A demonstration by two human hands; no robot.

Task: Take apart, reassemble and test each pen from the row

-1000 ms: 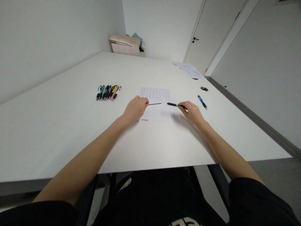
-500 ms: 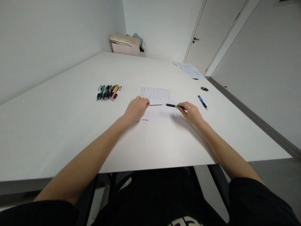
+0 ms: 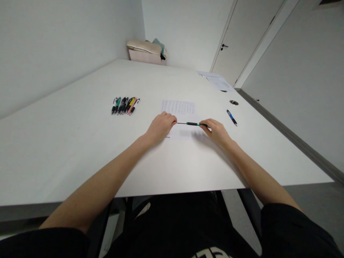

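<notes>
Between the fingertips of my left hand (image 3: 162, 126) is a thin dark pen refill (image 3: 181, 123), pointing right. Its right end meets the open tip of a green and black pen barrel (image 3: 192, 124); part of the refill appears to be inside. My right hand (image 3: 215, 129) pinches that barrel near its other end. Both hands are held over a sheet of paper (image 3: 185, 134) with printed rows. A small dark piece (image 3: 167, 137) lies on the sheet, partly covered by my left hand.
Several pens (image 3: 125, 106) lie side by side at the left on the white table (image 3: 80, 143). A blue pen (image 3: 231, 117) rests at the right, near a round table grommet (image 3: 233, 102). More papers (image 3: 217, 81) lie at the far right edge.
My hands have come closer together. The gap between refill and barrel has closed, and less of the refill shows.
</notes>
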